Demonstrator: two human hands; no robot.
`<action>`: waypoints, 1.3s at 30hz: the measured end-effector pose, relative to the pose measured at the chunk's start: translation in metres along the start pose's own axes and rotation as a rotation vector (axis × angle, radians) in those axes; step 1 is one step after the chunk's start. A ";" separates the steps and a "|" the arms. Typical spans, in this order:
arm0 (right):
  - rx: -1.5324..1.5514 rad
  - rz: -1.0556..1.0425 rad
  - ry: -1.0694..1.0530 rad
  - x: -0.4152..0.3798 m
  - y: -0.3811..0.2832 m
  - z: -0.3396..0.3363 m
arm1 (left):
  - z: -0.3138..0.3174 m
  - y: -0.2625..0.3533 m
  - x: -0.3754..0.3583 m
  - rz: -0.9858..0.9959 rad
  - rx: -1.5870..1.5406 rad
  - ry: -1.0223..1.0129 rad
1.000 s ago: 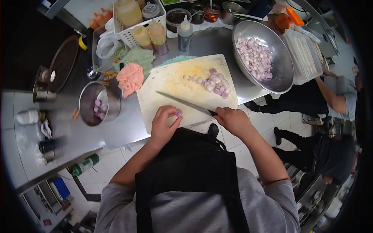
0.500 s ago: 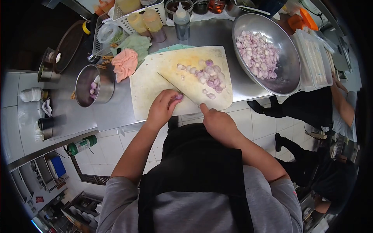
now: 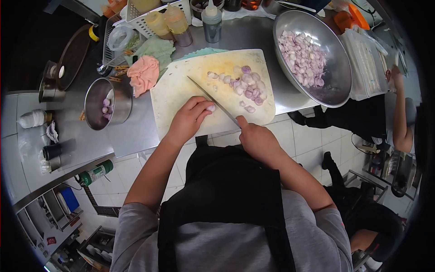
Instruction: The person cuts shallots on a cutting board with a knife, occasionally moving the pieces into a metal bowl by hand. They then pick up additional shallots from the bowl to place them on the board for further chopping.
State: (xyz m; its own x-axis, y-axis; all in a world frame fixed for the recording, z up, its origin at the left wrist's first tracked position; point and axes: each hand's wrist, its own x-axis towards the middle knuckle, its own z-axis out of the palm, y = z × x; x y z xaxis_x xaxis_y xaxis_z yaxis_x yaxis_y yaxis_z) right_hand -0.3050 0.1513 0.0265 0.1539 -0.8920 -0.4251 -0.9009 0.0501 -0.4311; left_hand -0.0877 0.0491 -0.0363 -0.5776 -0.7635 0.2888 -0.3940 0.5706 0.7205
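Note:
My left hand (image 3: 189, 117) is closed on a small shallot (image 3: 210, 108) at the front of the white cutting board (image 3: 174, 90). My right hand (image 3: 257, 136) grips a knife (image 3: 213, 99), its blade pointing up and left across the board, close beside the shallot. Sliced shallots (image 3: 249, 85) lie in a loose pile on the board's right part. A large metal bowl (image 3: 337, 68) at the right holds many shallot slices (image 3: 302, 56). To the left, a metal pot (image 3: 122, 106) holds several shallots (image 3: 107, 106).
Behind the board stand squeeze bottles (image 3: 211, 25) and a white basket (image 3: 147, 25). Pink (image 3: 144, 75) and green (image 3: 158, 50) cloths lie at its left. A plastic container (image 3: 362, 68) is beyond the bowl. Two people (image 3: 351, 118) (image 3: 376, 222) are at the right.
The knife blade has shifted slightly relative to the shallot, and my left fingers have changed their hold. The view has shifted slightly. At the right, the people have moved their arms and bodies.

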 end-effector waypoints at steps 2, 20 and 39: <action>0.001 -0.006 0.013 -0.001 -0.001 0.007 | 0.000 -0.003 -0.001 0.028 -0.017 -0.020; -0.080 0.076 -0.040 -0.021 -0.009 0.012 | 0.005 -0.004 -0.005 0.147 0.142 -0.042; -0.053 0.023 0.026 -0.024 -0.019 0.003 | 0.007 -0.009 -0.011 0.206 0.203 -0.036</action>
State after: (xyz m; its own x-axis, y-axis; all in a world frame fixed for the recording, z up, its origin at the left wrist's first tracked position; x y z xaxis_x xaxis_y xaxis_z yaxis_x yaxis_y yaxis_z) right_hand -0.2906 0.1734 0.0427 0.1235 -0.9021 -0.4135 -0.9245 0.0469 -0.3783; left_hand -0.0829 0.0540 -0.0503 -0.6840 -0.6158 0.3911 -0.3985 0.7645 0.5067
